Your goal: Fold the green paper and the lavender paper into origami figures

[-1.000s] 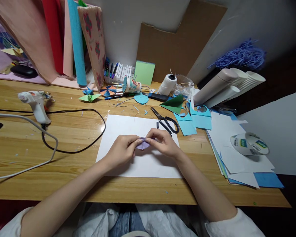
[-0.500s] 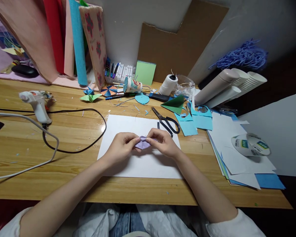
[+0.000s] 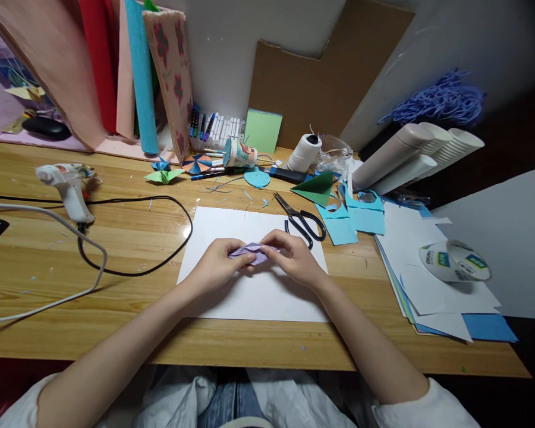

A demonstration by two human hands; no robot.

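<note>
Between my two hands is a small piece of folded purple paper [image 3: 255,252], held just above a white sheet of paper [image 3: 249,300] on the wooden table. My left hand [image 3: 225,261] pinches its left side, thumb across the front. From the right, my right hand [image 3: 292,255] grips the other side between thumb and fingers. My fingers hide parts of the folds. Black-handled scissors [image 3: 299,220] lie beyond my right hand, partly over the sheet's top right corner.
A white glue gun [image 3: 69,190] and looping cables lie at the left. Blue paper offcuts [image 3: 339,226], a green folded paper [image 3: 314,189] and a thread spool [image 3: 304,153] are at the back. On the right, a tape roll [image 3: 455,261] rests on stacked paper [image 3: 432,297].
The purple paper has turned and its upper edge now spreads wider to both sides. My left thumb has moved slightly lower and my fingers have shifted on the folds.
</note>
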